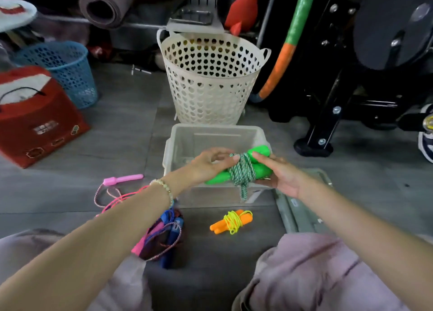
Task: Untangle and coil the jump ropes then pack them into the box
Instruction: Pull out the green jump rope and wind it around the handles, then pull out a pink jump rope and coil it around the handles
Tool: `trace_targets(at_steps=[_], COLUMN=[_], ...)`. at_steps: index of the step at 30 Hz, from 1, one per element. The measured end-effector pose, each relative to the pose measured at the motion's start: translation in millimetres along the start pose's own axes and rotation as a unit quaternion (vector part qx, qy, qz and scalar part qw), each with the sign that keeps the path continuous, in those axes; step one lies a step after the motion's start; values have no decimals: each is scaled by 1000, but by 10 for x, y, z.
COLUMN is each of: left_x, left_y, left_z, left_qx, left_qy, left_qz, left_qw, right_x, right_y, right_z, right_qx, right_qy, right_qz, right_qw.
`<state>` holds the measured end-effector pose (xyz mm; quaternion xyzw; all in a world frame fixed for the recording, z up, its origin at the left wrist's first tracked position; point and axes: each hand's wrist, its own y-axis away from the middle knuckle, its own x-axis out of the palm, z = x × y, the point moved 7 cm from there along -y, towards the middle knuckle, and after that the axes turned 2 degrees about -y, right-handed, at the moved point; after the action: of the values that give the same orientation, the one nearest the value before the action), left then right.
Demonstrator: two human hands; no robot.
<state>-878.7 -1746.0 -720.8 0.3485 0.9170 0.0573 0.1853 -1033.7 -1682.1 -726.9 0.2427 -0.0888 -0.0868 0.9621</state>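
The green jump rope (pixel 242 170) is wound tight round its two handles and sits over the near edge of the clear box (pixel 178 146), not inside yet. The left hand (pixel 210 164) grips it with bent fingers. The right hand (pixel 278 177) holds it from below, one finger on top. At 6 o'clock from the box, the orange jump rope (pixel 232 221) lies coiled on the floor. At 7 o'clock, the pink jump rope (pixel 121 179) and blue jump rope (pixel 174 231) are a messy tangle. I see no rope in the box. I cannot tell what the cream basket (pixel 210 88) at 12 o'clock holds.
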Motion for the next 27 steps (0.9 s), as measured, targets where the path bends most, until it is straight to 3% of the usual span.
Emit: trace_targets(at_steps=[3, 6, 8, 10, 14, 16, 20, 27], left_x=[312, 770, 986, 1117, 844, 675, 507, 429], left_y=[12, 121, 194, 225, 199, 188, 197, 201], left_z=[359, 925, 1343, 1730, 2365, 2507, 2715, 2739], left_qx=[-74, -197, -263, -310, -343, -330, -333, -304], left_qy=[30, 139, 164, 146, 26, -48, -111, -158], left_qz=[69, 201, 209, 174, -33, -81, -106, -115], left_qw=[994, 949, 928, 923, 938, 939, 930, 932], right_x=[-358, -602, -648, -670, -849, -936, -930, -1169], right_y=[37, 17, -43, -134, -402, -514, -631, -798], right_z=[-506, -1120, -1520, -1896, -2518, -2762, -3070, -3152], right_qx=[65, 140, 186, 225, 254, 263, 268, 224], right_qy=[-58, -53, -58, -51, -9, -12, -35, 168], right_qz=[-19, -18, -4, -2, -53, -70, -98, -156], right_qw=[996, 989, 981, 973, 966, 962, 958, 947])
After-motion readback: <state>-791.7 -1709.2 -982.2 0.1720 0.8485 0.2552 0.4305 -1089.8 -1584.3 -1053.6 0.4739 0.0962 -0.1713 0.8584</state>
